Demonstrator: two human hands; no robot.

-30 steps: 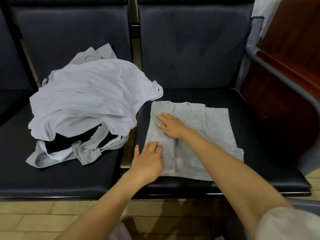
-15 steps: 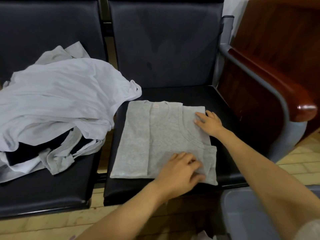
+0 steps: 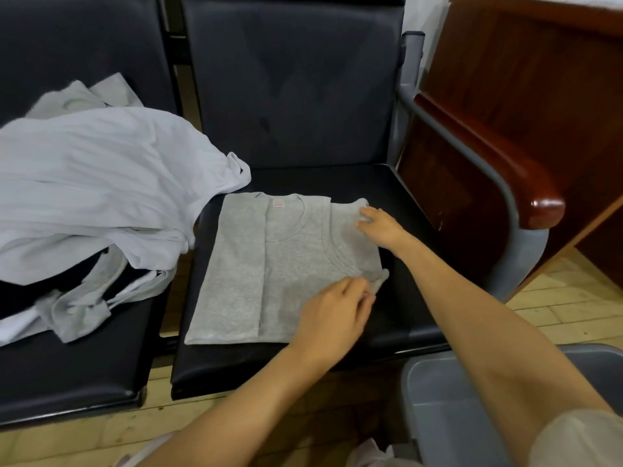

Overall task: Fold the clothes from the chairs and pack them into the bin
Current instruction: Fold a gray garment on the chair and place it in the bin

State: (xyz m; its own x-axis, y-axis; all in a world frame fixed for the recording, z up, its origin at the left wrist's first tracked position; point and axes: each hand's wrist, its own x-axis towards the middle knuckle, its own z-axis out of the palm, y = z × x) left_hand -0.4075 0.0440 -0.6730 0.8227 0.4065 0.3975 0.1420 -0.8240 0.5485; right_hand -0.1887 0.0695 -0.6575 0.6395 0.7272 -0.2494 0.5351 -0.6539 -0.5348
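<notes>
My left hand (image 3: 337, 311) and right hand (image 3: 381, 225) pinch the grey shirt (image 3: 269, 264) at its right edge. Clothes pile (image 3: 101, 183) crowds its left; bin (image 3: 435, 392) sits near right.

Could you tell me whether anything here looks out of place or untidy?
A strap of the white garment spills off the left chair onto the right seat, beside the grey shirt, whose near right corner is bunched rather than flat.
</notes>
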